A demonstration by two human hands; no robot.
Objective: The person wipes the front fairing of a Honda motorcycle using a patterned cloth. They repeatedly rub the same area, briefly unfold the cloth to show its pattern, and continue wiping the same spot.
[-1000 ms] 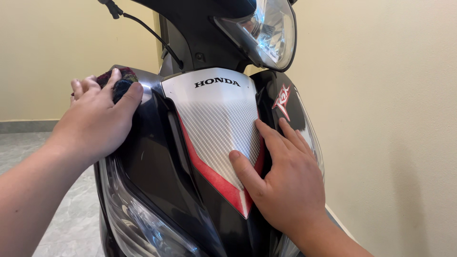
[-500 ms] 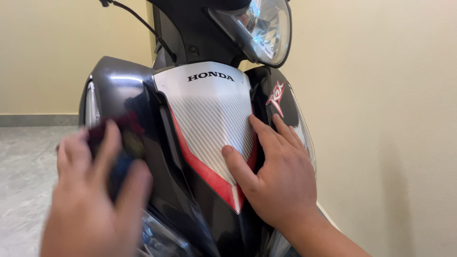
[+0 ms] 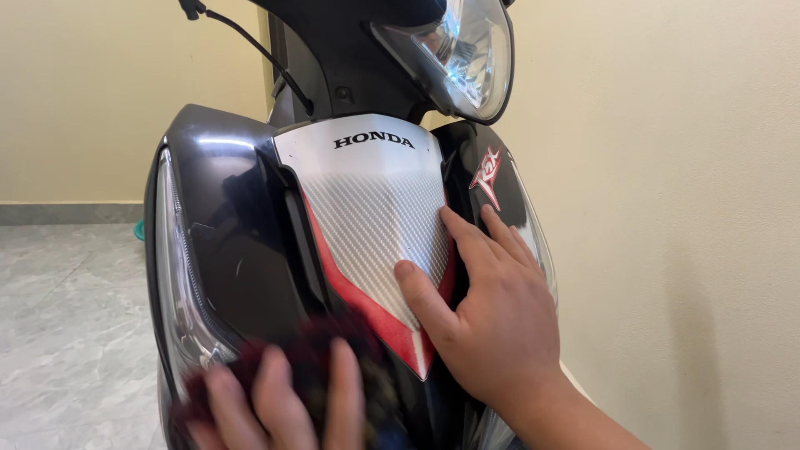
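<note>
At the bottom left of the frame the left hand (image 3: 279, 400) presses a dark red cloth (image 3: 333, 350) against the black panel (image 3: 242, 242) of a scooter's front cover — fingers spread and laid flat over the cloth, blurred, so the exact grip cannot be told. The cloth sits low on that panel, just left of the red stripe (image 3: 375, 321), with most of the glossy black surface stretching up and away from the fingertips toward the upper left. The right hand (image 3: 492, 317) lies open and flat at centre right — holding nothing, thumb on the silver centre plate (image 3: 375, 200), fingers reaching up to the black side panel. The headlight (image 3: 467, 50) sits at the top of the frame.
</note>
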